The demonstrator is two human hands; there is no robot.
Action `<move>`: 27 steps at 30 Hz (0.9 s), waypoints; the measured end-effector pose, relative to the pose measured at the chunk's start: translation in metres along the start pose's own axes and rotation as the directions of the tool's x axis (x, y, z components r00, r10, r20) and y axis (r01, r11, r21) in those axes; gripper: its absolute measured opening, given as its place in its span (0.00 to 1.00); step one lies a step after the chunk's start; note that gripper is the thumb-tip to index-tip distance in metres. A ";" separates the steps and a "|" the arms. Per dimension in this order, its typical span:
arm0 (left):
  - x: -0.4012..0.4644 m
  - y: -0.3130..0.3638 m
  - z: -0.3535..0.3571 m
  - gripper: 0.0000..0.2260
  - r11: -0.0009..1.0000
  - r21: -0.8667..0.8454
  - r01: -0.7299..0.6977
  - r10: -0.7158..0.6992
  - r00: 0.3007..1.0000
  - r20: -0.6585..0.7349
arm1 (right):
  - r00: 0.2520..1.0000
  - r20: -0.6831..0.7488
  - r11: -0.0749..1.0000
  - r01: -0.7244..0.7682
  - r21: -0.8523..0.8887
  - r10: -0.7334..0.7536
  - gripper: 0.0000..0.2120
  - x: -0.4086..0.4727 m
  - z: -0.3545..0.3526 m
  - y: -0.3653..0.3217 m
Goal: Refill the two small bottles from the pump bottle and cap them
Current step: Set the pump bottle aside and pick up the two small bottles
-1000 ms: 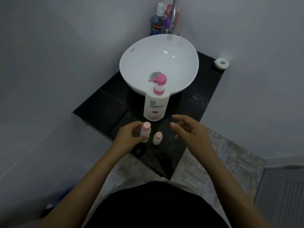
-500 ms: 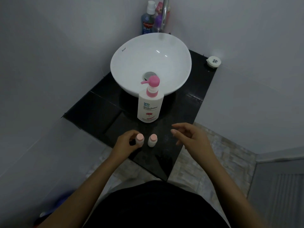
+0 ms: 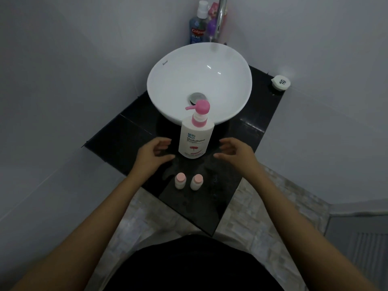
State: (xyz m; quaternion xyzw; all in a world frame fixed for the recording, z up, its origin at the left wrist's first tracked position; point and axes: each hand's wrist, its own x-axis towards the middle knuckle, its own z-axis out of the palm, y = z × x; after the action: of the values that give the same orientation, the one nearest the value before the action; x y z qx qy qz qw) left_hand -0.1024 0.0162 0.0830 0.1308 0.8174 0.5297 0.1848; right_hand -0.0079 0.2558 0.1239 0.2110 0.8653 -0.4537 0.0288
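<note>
A white pump bottle (image 3: 195,137) with a pink pump head stands upright on the black counter (image 3: 117,139), just in front of the basin. Two small white bottles with pale pink caps, the left small bottle (image 3: 180,181) and the right small bottle (image 3: 196,182), stand side by side near the counter's front corner. My left hand (image 3: 152,157) hovers to the left of the pump bottle, fingers apart, holding nothing. My right hand (image 3: 234,153) hovers to its right, also open. Neither hand touches the pump bottle.
A white round basin (image 3: 199,82) sits on the counter behind the pump bottle, with a chrome tap (image 3: 220,17) above it. Toiletry bottles (image 3: 197,26) stand in the back corner. A small white round container (image 3: 281,82) rests at the counter's right corner. Walls close in on both sides.
My left hand has let go of the left small bottle, which now stands on the counter. Both hands have moved forward to either side of the pump bottle.
</note>
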 end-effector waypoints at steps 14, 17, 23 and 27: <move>0.035 0.018 0.027 0.17 0.992 -0.067 -0.106 0.105 0.994 -0.016 | 0.987 0.079 0.987 0.132 0.096 -0.139 0.21 0.040 0.027 -0.009; 0.027 0.017 0.020 0.17 0.993 -0.054 -0.109 0.108 0.994 -0.027 | 0.981 0.098 0.985 0.160 0.062 -0.165 0.21 0.038 0.028 -0.015; 0.003 0.018 -0.035 0.18 0.994 -0.022 -0.111 0.105 0.975 -0.194 | 0.912 0.270 0.949 0.314 0.021 -0.308 0.20 0.054 0.044 -0.070; 0.000 0.014 -0.084 0.17 0.998 0.000 -0.062 0.058 0.927 -0.370 | 0.840 0.414 0.930 0.363 0.049 -0.350 0.19 0.088 0.074 -0.123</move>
State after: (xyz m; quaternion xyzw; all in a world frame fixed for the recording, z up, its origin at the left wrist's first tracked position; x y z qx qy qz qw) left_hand -0.1390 -0.0471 0.1266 0.0525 0.8301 0.5550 0.0118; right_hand -0.1466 0.1650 0.1544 -0.0554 0.8703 -0.4717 0.1305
